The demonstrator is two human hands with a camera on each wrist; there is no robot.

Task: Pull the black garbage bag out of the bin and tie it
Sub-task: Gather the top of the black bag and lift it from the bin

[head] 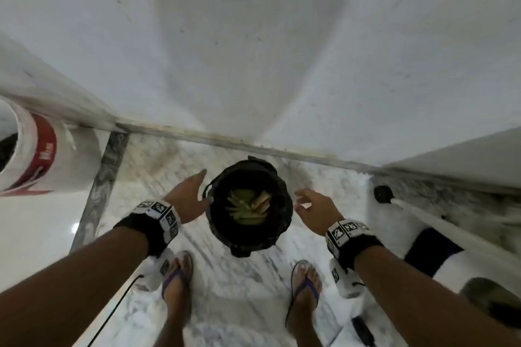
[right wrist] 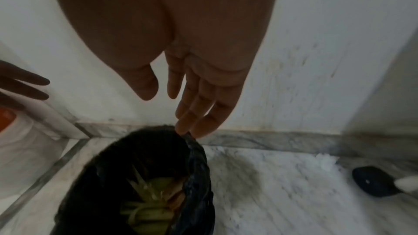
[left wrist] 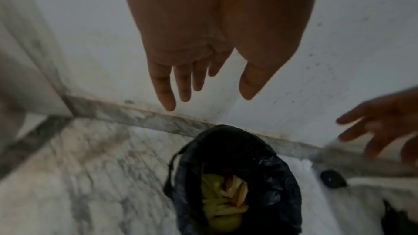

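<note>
A small round bin lined with the black garbage bag (head: 277,186) stands on the marble floor near the wall, seen from above in the head view. The bag (left wrist: 278,181) (right wrist: 196,172) is folded over the rim, and green and tan scraps (head: 248,205) lie inside. My left hand (head: 189,191) hovers just left of the rim, fingers straight and spread, holding nothing; the left wrist view shows the left hand (left wrist: 203,87) above the floor. My right hand (head: 313,205) hovers at the right of the rim, fingers relaxed. In the right wrist view the right hand (right wrist: 181,106) has its fingertips near the bag's edge; contact is unclear.
A white bucket with a red band (head: 31,160) lies at the far left. The white wall and grey skirting (head: 253,146) run just behind the bin. A black round object (head: 382,194) sits on the floor to the right. My sandalled feet (head: 177,284) stand just before the bin.
</note>
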